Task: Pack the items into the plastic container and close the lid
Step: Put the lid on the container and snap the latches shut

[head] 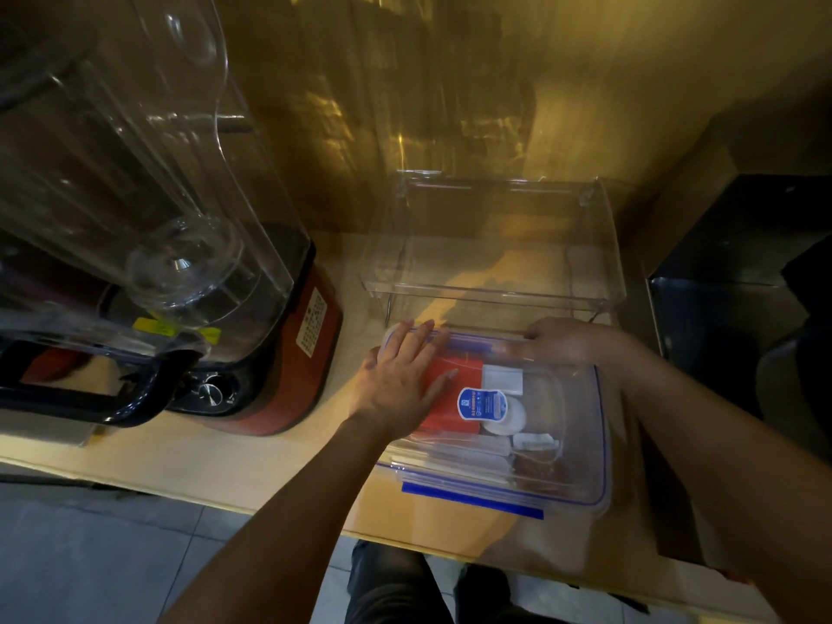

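A clear plastic container (pixel 581 484) with a blue-sealed lid (pixel 562 398) lies on the beige counter in front of me. The lid sits on top of it. Through the lid I see a red packet (pixel 459 398), a round white item (pixel 506 418), small white packets (pixel 503 379) and a blue label (pixel 481 404). My left hand (pixel 400 376) lies flat, fingers spread, on the lid's left part. My right hand (pixel 562 342) is curled over the lid's far edge, near the right corner.
A red and black blender base (pixel 288 349) with a tall clear sound cover (pixel 148 182) stands to the left. A clear open-fronted box (pixel 603 245) sits behind the container. A dark metal unit (pixel 729 272) is at the right. The counter's front edge (pixel 252 504) runs below.
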Available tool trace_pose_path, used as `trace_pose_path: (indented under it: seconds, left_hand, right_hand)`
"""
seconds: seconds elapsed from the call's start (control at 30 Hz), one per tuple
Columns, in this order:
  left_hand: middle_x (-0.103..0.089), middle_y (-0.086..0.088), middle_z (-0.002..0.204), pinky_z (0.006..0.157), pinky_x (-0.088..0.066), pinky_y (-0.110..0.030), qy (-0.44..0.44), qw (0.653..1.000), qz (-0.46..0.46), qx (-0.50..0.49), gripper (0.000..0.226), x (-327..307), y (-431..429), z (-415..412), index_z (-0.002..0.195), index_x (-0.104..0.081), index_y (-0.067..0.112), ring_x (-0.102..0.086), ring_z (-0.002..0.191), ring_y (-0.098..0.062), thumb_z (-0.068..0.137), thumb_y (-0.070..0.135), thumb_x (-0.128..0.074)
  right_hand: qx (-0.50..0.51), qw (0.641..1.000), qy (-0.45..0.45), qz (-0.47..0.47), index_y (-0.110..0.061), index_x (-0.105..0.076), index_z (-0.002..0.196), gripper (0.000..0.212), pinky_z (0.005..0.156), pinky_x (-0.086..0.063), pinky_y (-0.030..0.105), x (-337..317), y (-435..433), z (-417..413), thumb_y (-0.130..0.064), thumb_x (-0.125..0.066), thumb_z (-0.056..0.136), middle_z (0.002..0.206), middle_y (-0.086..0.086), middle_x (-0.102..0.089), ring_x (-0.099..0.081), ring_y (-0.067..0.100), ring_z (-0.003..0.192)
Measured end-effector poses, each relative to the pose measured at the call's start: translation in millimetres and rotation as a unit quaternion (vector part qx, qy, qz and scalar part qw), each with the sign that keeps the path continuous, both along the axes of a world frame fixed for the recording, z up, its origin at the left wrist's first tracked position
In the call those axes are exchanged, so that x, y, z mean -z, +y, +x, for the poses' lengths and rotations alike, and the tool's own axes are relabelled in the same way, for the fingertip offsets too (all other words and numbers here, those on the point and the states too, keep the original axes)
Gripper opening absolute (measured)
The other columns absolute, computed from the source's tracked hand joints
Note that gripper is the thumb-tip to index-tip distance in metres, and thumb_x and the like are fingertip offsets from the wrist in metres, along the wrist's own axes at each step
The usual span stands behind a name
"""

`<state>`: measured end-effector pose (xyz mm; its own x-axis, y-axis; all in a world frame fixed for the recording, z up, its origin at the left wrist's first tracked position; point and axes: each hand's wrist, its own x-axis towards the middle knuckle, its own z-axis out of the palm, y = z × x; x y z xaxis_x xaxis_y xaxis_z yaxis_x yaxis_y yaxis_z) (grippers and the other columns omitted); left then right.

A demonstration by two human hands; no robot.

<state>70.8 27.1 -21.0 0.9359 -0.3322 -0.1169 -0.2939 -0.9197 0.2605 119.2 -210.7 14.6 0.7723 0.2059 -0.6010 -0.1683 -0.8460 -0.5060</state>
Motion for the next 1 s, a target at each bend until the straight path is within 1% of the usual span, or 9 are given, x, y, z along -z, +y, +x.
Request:
trace_pose_path:
  seconds: [0.1, 0.2, 0.33, 0.57, 0.67, 0.77, 0.83, 0.93, 1.0]
  left_hand:
    - [-0.017, 0.011, 0.158, 0.111, -0.022, -0.052, -0.004, 1.000, 0.002, 0.010, 0.058, -1, -1, -1, 0.144, -0.011, 0.041, -0.004, 0.147, -0.014, 0.091, 0.061, -0.025]
    - [-0.017, 0.010, 0.158, 0.111, -0.022, -0.052, -0.004, 1.000, 0.004, 0.007, 0.058, -1, -1, -1, 0.144, -0.012, 0.041, -0.004, 0.147, -0.014, 0.091, 0.061, -0.025]
    - [-0.015, 0.010, 0.158, 0.111, -0.022, -0.053, -0.001, 1.000, 0.012, 0.008, 0.059, 0, -1, -1, 0.144, -0.010, 0.041, -0.003, 0.147, -0.014, 0.090, 0.062, -0.022]
    - [-0.009, 0.008, 0.160, 0.115, -0.008, -0.055, -0.001, 0.999, 0.046, -0.025, 0.058, -5, -8, -6, 0.145, -0.006, 0.038, 0.001, 0.147, -0.015, 0.093, 0.059, -0.019]
    - [-0.027, -0.003, 0.155, 0.117, -0.013, -0.051, -0.057, 0.997, 0.015, -0.051, 0.054, -13, -19, -29, 0.144, -0.025, 0.023, -0.019, 0.145, -0.022, 0.095, 0.048, -0.030]
    - [-0.056, -0.009, 0.132, 0.107, -0.039, -0.050, -0.113, 0.983, -0.097, 0.108, 0.042, -11, -24, -67, 0.125, -0.052, 0.016, -0.051, 0.124, -0.026, 0.089, 0.037, -0.047]
    - [-0.059, -0.008, 0.132, 0.109, -0.037, -0.050, -0.152, 0.963, -0.064, 0.211, 0.051, -2, -22, -88, 0.126, -0.055, 0.017, -0.053, 0.125, -0.025, 0.088, 0.049, -0.045]
    - [-0.050, -0.009, 0.143, 0.105, -0.034, -0.063, -0.191, 0.941, 0.051, 0.276, 0.078, 10, -18, -96, 0.140, -0.037, 0.021, -0.045, 0.133, -0.028, 0.079, 0.068, -0.047]
    - [-0.045, -0.011, 0.146, 0.098, -0.037, -0.068, -0.201, 0.927, 0.123, 0.292, 0.089, 10, -18, -96, 0.145, -0.025, 0.022, -0.044, 0.133, -0.032, 0.074, 0.065, -0.059]
  right_hand:
    - [-0.001, 1.000, -0.010, 0.029, -0.066, -0.057, 0.060, 0.030, 0.039, -0.038, 0.003, 3, -5, -6, -0.091, -0.050, 0.044, 0.053, -0.038, -0.060, -0.059, -0.017, 0.057]
    - [0.061, 0.995, -0.074, 0.034, -0.035, -0.067, 0.072, 0.057, 0.055, -0.051, 0.019, 10, -6, -10, -0.085, -0.059, 0.046, 0.066, -0.013, -0.071, -0.067, 0.003, 0.063]
    - [0.021, 0.991, -0.135, 0.012, -0.020, -0.066, 0.087, 0.050, 0.069, -0.050, 0.035, 10, 0, -19, -0.066, -0.062, 0.069, 0.089, 0.002, -0.061, -0.060, 0.016, 0.078]
    - [0.020, 0.974, -0.221, -0.038, -0.020, -0.062, 0.109, 0.039, 0.099, -0.037, 0.045, 5, 15, -30, -0.050, -0.055, 0.085, 0.109, 0.004, -0.063, -0.056, 0.023, 0.104]
    - [0.023, 0.976, -0.216, -0.033, -0.021, -0.060, 0.115, 0.041, 0.104, -0.033, 0.047, 4, 14, -29, -0.049, -0.056, 0.085, 0.117, 0.005, -0.063, -0.054, 0.025, 0.111]
    - [0.012, 0.974, -0.222, -0.037, -0.021, -0.058, 0.117, 0.042, 0.104, -0.031, 0.044, 4, 13, -29, -0.049, -0.054, 0.086, 0.122, 0.005, -0.061, -0.052, 0.025, 0.116]
    - [0.006, 0.974, -0.223, -0.039, -0.022, -0.057, 0.119, 0.042, 0.102, -0.029, 0.042, 5, 12, -30, -0.049, -0.053, 0.086, 0.125, 0.004, -0.059, -0.050, 0.025, 0.118]
    - [0.003, 0.975, -0.219, -0.035, -0.023, -0.055, 0.120, 0.042, 0.103, -0.031, 0.044, 6, 12, -29, -0.049, -0.052, 0.087, 0.123, 0.004, -0.058, -0.051, 0.024, 0.115]
    - [0.000, 0.975, -0.217, -0.039, -0.022, -0.055, 0.120, 0.043, 0.102, -0.034, 0.047, 7, 12, -28, -0.050, -0.050, 0.087, 0.121, 0.005, -0.059, -0.052, 0.024, 0.113]
